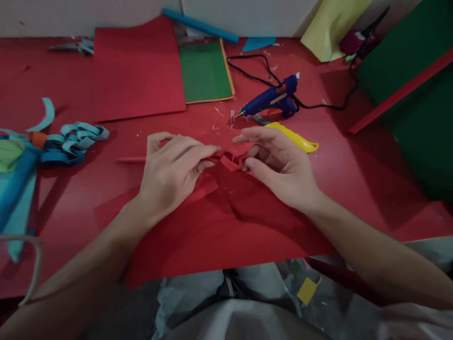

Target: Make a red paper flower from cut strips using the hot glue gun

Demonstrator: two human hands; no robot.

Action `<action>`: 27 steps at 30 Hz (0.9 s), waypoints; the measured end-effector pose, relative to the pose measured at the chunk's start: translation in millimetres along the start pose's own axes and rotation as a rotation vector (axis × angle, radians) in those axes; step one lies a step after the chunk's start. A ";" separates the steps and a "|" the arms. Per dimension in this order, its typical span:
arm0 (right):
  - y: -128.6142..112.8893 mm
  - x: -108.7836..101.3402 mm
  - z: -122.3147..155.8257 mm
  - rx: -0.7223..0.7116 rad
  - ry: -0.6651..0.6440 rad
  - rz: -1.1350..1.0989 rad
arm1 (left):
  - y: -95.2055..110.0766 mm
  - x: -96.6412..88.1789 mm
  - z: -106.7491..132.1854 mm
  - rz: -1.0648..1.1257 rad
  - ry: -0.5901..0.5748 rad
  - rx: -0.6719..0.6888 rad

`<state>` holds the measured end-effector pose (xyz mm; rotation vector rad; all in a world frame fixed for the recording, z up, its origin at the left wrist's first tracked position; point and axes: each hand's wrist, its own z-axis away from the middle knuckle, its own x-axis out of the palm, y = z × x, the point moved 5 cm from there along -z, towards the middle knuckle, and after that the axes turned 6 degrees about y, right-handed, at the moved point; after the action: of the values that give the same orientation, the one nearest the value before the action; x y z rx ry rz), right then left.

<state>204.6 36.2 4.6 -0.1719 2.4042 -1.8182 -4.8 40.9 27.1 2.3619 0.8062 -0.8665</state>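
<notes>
Between my two hands is a small looped strip of red paper (229, 162), twisted into curls. My left hand (173, 165) pinches its left end between thumb and fingers. At the other end, the thumb and fingertips of my right hand (279, 165) close on the strip, the index finger held out above. Under my hands a large red paper sheet (219, 241) overhangs the table's front edge. Just beyond my right hand lie a yellow-handled cutter (295, 138) and a blue glue gun (274, 98), its nozzle pointing left.
Red sheet (138, 71) and green sheets (205, 71) lie at the back. Blue paper flower pieces (74, 141) are on the left, with pliers (76, 46) behind. A black cord (332, 106) runs right toward a green board (417, 94). Yellow scrap (308, 289) lies below the table.
</notes>
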 end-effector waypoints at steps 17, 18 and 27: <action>-0.3 0.6 -0.7 0.018 0.176 0.058 | 5.6 11.5 5.5 0.020 -0.153 -0.034; -0.4 1.9 0.0 0.020 0.155 0.054 | 7.2 11.8 5.7 0.035 -0.149 -0.034; -3.2 6.1 1.8 0.006 0.020 -0.008 | 12.4 8.5 2.7 0.127 -0.116 -0.086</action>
<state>198.9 32.7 7.0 -0.1637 2.4147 -1.8391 7.7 33.6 22.3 2.2382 0.6273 -0.8883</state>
